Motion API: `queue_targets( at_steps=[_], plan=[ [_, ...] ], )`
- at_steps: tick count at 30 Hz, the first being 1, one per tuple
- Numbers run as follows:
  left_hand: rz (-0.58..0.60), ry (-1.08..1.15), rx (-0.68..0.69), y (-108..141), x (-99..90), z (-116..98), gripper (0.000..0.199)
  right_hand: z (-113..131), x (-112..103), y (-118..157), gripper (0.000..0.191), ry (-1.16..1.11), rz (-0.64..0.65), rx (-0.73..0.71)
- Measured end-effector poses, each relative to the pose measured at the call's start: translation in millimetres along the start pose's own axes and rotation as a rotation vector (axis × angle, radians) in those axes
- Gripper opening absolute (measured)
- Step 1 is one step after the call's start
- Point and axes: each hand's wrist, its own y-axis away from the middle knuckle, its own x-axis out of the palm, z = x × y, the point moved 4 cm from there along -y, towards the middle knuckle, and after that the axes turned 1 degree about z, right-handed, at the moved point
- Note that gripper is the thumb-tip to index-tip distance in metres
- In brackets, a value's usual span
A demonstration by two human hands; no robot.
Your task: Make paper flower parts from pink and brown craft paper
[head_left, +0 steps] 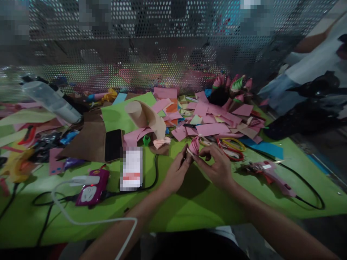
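**Reporter:** What do the two bare hands hold?

**Photographer:** A pink swirled craft cone [194, 145] with a pale rim, raised point-up and slightly tilted just above a lime-green tabletop [173, 220]. The left hand [176, 169] pinches it at the base, fingers nearly closed. The right hand [217, 167] meets its lower edge from the other side, thumb and fingertips closed on it, the other fingers curled.

**Reporter:** And to the right of the hands?

**Photographer:** A pink glue gun [273, 177] lies on its side, its black cord looping across the table. Yellow and red looped handles [233, 147] sit nearer the cone, beside a blue paper sheet [267, 148]. More pink swirls [219, 82] and a green one [238, 83] stand at the back, near a perforated metal screen [151, 50].

**Reporter:** The other side?

**Photographer:** A dark-screened smartphone [113, 145] rests on brown paper, next to a phone with a lit, pixelated screen [132, 168]. Nearer the table's front edge lies a magenta power adapter [93, 187] with a white plug [85, 180]. Behind them, a curled tan paper strip [154, 121] rises among pink and green scraps.
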Motion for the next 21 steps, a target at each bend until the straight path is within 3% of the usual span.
queue_targets(
  at_steps=[7,21],
  plan=[
    [-0.012,0.061,-0.036,-0.6,-1.6,5.0,0.069,-0.9,-0.8,-2.4,0.012,-0.079,0.032,0.046],
    [-0.063,0.065,-0.024,-0.8,-4.3,5.8,0.071,-3.2,-1.0,-6.3,0.017,-0.166,0.026,0.143]
  ],
)
